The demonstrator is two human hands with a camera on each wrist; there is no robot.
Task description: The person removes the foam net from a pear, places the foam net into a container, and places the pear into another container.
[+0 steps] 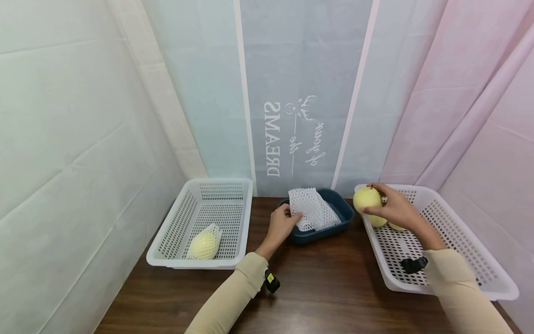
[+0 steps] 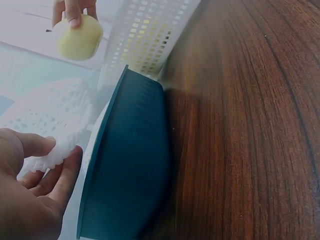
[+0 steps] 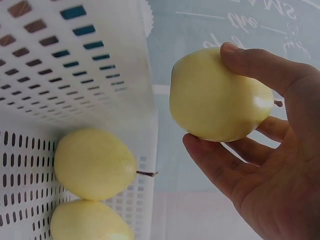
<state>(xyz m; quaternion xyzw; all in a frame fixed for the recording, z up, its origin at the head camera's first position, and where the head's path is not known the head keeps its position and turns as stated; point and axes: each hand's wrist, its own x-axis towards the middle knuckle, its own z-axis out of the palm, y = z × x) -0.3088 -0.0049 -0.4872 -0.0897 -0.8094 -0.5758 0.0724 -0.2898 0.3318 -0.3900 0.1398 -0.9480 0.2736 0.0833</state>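
a pale yellow pear (image 1: pixel 367 198) is sitting in the right grip (image 1: pixel 394 207), and that grip is grasping it firmly, thumb on one side, fingers curling round the other! the pear is hovering near the corner of a white basket (image 1: pixel 496 273) that is spreading beneath the right grip. two more pears, one (image 3: pixel 95 164) and another (image 3: pixel 90 222), are lying in there, just below the hand.

over to the left grip (image 1: pixel 281 225): it is pinching the edge of some white foam netting (image 1: pixel 313 208) between thumb and fingers. the netting is draping over a dark blue tray (image 1: pixel 319 235), which is standing just to the right of that grip.

further out, to the left of the left grip, a second white basket (image 1: pixel 249 218) is holding a pear in a net (image 1: pixel 205 243). the brown worktop (image 1: pixel 317 287) is carrying the lot, and beyond both grips a pale curtain (image 1: pixel 308 46) is hanging, showing mirrored white lettering (image 1: pixel 273 139).
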